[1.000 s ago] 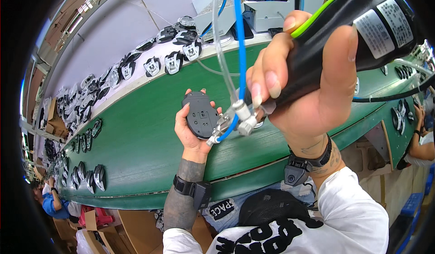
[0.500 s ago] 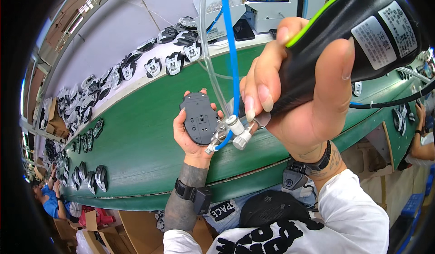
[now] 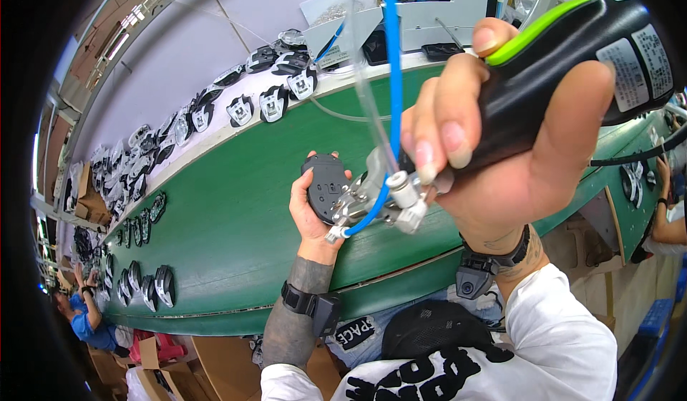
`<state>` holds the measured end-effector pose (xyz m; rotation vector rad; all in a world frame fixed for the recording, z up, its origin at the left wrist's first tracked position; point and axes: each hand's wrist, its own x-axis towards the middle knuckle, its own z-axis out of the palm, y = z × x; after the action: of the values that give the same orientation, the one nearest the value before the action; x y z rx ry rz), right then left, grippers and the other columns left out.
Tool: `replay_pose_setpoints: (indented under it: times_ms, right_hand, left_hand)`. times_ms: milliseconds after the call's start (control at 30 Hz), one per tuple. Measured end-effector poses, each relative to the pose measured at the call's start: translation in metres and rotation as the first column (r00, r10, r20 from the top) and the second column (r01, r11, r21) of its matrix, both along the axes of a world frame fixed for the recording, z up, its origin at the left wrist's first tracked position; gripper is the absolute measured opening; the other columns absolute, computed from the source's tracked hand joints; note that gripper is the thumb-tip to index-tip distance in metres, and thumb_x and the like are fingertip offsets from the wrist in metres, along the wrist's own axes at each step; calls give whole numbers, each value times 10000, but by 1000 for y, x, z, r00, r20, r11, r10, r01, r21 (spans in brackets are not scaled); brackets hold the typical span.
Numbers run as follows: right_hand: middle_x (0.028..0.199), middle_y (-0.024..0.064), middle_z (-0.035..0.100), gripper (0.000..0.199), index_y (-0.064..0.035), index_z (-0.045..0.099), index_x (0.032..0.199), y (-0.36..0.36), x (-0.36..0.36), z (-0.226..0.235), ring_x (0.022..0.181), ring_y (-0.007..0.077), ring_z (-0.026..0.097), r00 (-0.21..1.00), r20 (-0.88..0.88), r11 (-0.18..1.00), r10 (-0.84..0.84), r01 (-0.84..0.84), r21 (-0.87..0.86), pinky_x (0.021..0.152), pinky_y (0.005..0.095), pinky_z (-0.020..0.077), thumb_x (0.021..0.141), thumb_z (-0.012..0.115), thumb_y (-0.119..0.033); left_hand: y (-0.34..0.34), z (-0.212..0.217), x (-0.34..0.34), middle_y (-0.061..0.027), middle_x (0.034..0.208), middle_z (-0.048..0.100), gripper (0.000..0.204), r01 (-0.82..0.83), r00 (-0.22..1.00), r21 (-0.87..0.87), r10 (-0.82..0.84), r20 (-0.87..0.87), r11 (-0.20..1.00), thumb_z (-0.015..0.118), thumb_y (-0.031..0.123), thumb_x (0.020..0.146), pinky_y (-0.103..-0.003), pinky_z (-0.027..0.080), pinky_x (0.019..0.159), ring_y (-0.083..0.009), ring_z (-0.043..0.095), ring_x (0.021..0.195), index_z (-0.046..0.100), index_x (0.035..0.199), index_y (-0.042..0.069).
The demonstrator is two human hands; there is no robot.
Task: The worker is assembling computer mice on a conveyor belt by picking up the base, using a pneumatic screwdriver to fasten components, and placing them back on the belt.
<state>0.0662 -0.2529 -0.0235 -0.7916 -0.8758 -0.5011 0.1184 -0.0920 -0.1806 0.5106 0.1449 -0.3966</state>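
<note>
Holds a mouse (image 3: 324, 193) in left hand (image 3: 305, 208) at centre, handheld tool (image 3: 533, 89) in right hand (image 3: 512, 179), upper right; has mouse shells (image 3: 164, 286) on worktop (image 3: 236, 243), lower left.

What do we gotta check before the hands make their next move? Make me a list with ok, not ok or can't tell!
1. Left hand holding the dark grey, rounded plastic mouse-shaped device: ok.
2. Right hand wrapped around the black, thick-handled tool: ok.
3. Clear view of the whole device: not ok; the shiny metal fitting with white connectors covers its lower right edge.
4. Tool tip touching the device: cannot tell; that spot is hidden.
5. Lime-green strip on the tool pressed or loose: cannot tell.
6. Bright blue, bendy tube joined at the fitting: ok, as far as it shows.
</note>
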Motion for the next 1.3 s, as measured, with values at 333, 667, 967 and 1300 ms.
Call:
replay_pose_setpoints:
  times_ms: [333,667,967,1300]
  right_hand:
    - [618,59,513,627,-76,414,1084,13,-15,4,494,162,521,959,-268,996,-93,89,-29,485,284,428,873,357,-663]
    - [814,96,531,434,5,376,1211,-4,-7,8,779,182,544,870,-361,929,-335,240,-282,622,235,433,944,424,-334]
    - [1109,200,537,621,46,448,1208,-19,-13,14,977,260,561,766,-314,825,-561,547,-139,791,359,505,871,500,-473]
    - [988,123,570,315,-25,544,1035,-4,-8,30,809,207,591,676,-134,615,-725,722,317,696,321,511,829,575,-262]
  left_hand:
    - [-12,12,-2,-157,1193,520,452,67,988,-105,-51,145,992,451,250,872,-431,469,918,-288,546,1070,407,1291,86]
    - [9,-15,23,-147,1144,546,504,-812,497,583,-478,724,39,695,221,655,-387,471,883,-315,561,1023,573,1127,91]
    - [18,-21,18,-109,1185,539,527,-654,660,754,-441,608,62,711,238,598,-386,473,895,-301,560,1058,589,1098,130]
    - [19,-31,25,-113,1246,499,523,-559,636,798,-502,586,223,701,328,719,-381,418,954,-296,513,1125,556,1162,92]
